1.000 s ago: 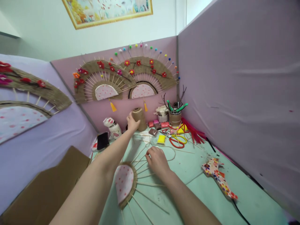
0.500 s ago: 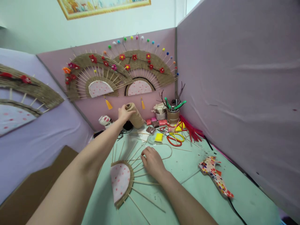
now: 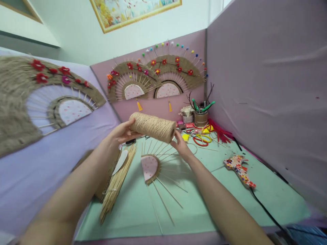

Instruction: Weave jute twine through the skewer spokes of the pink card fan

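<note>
A large spool of tan twine (image 3: 152,126) is held up on its side above the table. My left hand (image 3: 124,132) grips its left end, with the thumb on top and fingers beneath. At the right end, by the core opening, my right hand (image 3: 180,144) holds the spool with bent fingers. Below lies a half-round piece with pink-spotted white cloth (image 3: 149,167), edged in twine, with thin sticks (image 3: 167,193) fanning out from it to the right.
A bundle of sticks (image 3: 119,183) lies at the left. Scissors (image 3: 201,140), a can of tools (image 3: 201,119) and red stems (image 3: 221,131) are at the back. A flower-patterned glue gun (image 3: 239,170) lies at the right. Finished fans (image 3: 173,69) hang behind.
The spool has gone from standing at the back to being raised and level. My right hand has left the sticks and taken its right end. The view has swung left.
</note>
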A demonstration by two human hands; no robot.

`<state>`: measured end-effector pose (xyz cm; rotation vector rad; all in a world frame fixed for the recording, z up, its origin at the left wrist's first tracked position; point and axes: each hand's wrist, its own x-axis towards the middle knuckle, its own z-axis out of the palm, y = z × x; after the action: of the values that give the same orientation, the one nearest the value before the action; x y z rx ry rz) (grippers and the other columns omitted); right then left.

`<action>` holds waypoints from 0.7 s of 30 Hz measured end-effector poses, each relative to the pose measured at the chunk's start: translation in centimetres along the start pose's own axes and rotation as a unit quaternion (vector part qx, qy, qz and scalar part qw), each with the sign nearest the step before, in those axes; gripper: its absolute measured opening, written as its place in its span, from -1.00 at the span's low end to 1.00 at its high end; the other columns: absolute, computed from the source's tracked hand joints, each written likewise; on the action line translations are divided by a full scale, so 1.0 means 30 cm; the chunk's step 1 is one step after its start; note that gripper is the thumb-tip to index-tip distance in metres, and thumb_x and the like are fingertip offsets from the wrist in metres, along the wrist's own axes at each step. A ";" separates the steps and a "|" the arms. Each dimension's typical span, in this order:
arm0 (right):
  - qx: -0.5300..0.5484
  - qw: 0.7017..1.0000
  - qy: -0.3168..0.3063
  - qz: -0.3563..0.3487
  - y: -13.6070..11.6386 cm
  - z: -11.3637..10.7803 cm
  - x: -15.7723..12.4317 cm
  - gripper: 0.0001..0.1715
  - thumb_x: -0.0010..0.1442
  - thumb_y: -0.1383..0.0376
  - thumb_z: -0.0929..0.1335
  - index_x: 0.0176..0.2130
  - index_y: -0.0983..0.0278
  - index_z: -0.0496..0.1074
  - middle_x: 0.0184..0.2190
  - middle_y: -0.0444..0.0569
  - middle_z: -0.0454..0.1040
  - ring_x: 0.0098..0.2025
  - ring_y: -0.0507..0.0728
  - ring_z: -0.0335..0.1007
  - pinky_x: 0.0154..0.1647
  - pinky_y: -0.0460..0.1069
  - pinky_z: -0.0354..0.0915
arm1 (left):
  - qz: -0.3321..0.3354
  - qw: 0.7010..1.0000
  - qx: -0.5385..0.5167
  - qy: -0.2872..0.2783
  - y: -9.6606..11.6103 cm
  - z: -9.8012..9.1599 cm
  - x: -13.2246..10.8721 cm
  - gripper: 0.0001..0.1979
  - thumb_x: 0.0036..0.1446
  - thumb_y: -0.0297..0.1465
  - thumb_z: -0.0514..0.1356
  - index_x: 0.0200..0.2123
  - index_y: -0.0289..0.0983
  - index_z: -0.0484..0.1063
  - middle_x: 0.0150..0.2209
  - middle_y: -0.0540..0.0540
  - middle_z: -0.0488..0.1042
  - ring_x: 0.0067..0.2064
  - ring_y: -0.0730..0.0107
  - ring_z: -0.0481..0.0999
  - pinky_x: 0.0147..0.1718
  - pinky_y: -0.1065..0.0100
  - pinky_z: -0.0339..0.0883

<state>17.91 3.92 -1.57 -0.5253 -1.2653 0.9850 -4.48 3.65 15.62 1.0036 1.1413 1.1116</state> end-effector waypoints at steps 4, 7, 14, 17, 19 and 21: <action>0.129 0.984 -0.092 0.077 -0.028 0.033 -0.026 -0.51 0.11 -0.03 0.31 -0.14 0.28 0.42 -0.58 -0.17 0.34 -0.48 0.01 0.28 -0.30 -0.04 0.26 | 0.055 0.994 -0.078 0.058 -0.072 0.031 -0.070 -0.68 -0.07 -0.31 0.30 -0.25 -0.26 0.31 -0.23 -0.20 0.42 -0.14 0.16 0.48 -0.22 0.10 0.46; 0.197 0.969 -0.052 0.138 -0.043 0.026 -0.022 -0.63 0.09 0.03 0.35 -0.48 0.29 0.37 -0.76 -0.32 -0.03 -0.68 -0.08 -0.09 -0.56 -0.11 0.09 | 0.186 0.975 -0.065 0.102 -0.096 0.031 -0.065 -0.63 -0.15 -0.32 0.35 -0.31 -0.21 0.24 -0.24 -0.05 0.40 -0.20 0.31 0.48 -0.23 0.13 0.46; 0.296 0.919 0.208 0.158 -0.021 -0.091 0.045 -0.61 0.14 0.12 0.32 -0.56 0.26 0.17 -0.78 -0.36 -0.11 -0.72 -0.10 -0.21 -0.68 -0.17 -0.03 | 0.111 0.985 0.115 0.066 -0.106 -0.090 -0.073 -0.54 -0.36 -0.39 0.43 -0.44 -0.26 0.22 -0.39 0.02 0.39 -0.36 0.38 0.47 -0.35 0.18 0.46; 0.249 0.892 0.335 0.171 0.007 -0.136 0.059 -0.66 0.12 0.20 0.31 -0.57 0.26 0.15 -0.81 -0.37 -0.11 -0.74 -0.11 -0.23 -0.72 -0.18 -0.06 | 0.025 1.000 -0.009 0.012 -0.144 -0.116 -0.100 -0.64 -0.20 -0.32 0.37 -0.32 -0.26 0.32 -0.31 -0.11 0.44 -0.26 0.22 0.50 -0.24 0.08 0.45; 0.207 0.871 0.416 0.162 0.019 -0.161 0.063 -0.69 0.11 0.24 0.29 -0.59 0.25 0.14 -0.82 -0.37 -0.11 -0.74 -0.11 -0.23 -0.74 -0.18 -0.08 | 0.062 0.992 -0.100 0.042 -0.174 -0.114 -0.106 -0.67 -0.11 -0.27 0.31 -0.27 -0.25 0.33 -0.21 -0.18 0.45 -0.16 0.15 0.49 -0.18 0.08 0.43; 0.172 0.853 0.471 0.146 0.023 -0.184 0.066 -0.70 0.09 0.24 0.28 -0.59 0.24 0.14 -0.81 -0.37 -0.09 -0.74 -0.10 -0.21 -0.75 -0.17 -0.09 | 0.153 0.972 -0.145 0.103 -0.198 -0.105 -0.100 -0.70 -0.04 -0.25 0.26 -0.24 -0.20 0.31 -0.14 -0.15 0.43 -0.09 0.19 0.47 -0.13 0.11 0.41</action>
<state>22.90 6.93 -2.49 -0.7943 -0.1190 0.9761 -6.96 -0.20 9.85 0.8649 0.9665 1.6106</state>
